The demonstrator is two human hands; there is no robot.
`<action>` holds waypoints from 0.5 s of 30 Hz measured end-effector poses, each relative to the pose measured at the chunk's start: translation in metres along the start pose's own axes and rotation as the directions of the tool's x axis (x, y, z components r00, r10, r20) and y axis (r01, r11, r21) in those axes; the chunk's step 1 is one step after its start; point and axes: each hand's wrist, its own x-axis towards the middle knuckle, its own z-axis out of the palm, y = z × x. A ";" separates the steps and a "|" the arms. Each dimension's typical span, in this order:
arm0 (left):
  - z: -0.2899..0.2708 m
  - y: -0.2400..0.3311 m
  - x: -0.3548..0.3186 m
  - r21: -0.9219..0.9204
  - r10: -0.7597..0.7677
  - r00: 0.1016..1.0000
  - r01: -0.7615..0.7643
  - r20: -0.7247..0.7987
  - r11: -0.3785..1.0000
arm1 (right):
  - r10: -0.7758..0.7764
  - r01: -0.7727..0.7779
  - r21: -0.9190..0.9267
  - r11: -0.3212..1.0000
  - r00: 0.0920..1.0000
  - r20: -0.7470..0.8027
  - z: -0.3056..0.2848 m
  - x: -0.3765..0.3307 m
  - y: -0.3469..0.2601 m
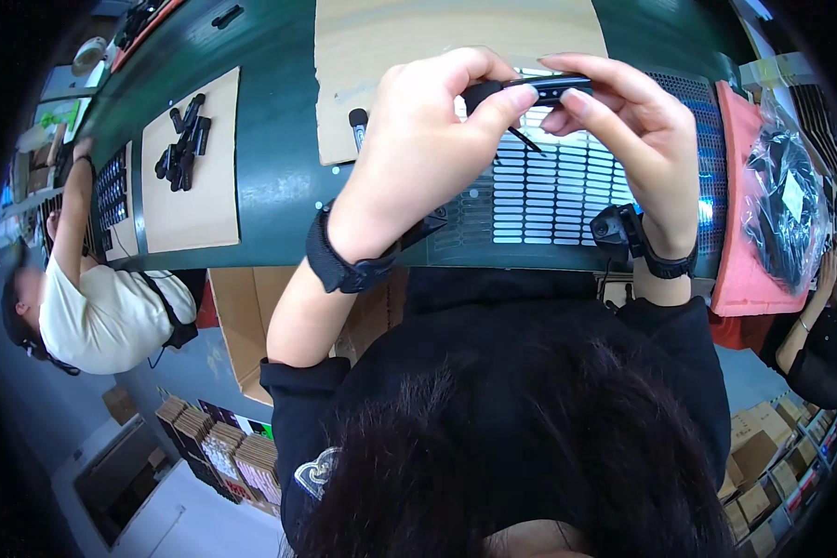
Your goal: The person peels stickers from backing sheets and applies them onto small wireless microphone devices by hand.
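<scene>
Head view, watched from my remote post: both bare hands were raised over the green desk (279, 139), sharing one item. Left grip (428, 121): thumb and fingers clamped around the rounded left end of a slim black device (551, 91). Right grip (646, 121): thumb and fingertips pinched on the other end, remaining fingers curled below. The device lay roughly level, above the far part of a sheet of pale strip stickers (558, 200). A thin black strand (527, 141) showed just below the left fingertips; I could not tell whether it was joined to the device.

Risks, as I judged them. The right pinch looked light and the casing glossy, so a twist or pull there could have let that end slip, dropping the device onto the stickers. The strand, if loose, could have snagged on a finger. The right wrist unit (614, 228) sat low over the sheet's near corner; a dip of that wrist might have dragged the stickers askew. A small black-topped piece (358, 119) stood out beside the left wrist, at the large cardboard sheet's (456, 28) edge, where a sideways sweep could have knocked it.
</scene>
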 end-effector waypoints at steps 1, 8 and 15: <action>0.002 0.000 0.001 0.061 -0.013 0.999 0.016 -0.046 0.998 | -0.017 0.017 -0.114 0.993 1.000 0.000 0.002 0.001 0.002; 0.008 -0.013 0.008 0.171 0.052 0.960 -0.004 -0.276 0.985 | -0.244 0.231 -0.629 0.742 0.967 0.068 0.015 0.009 0.000; -0.002 -0.025 0.012 0.060 -0.040 0.989 0.049 -0.145 0.997 | -0.117 0.113 -0.362 0.925 0.993 0.010 0.010 0.023 0.023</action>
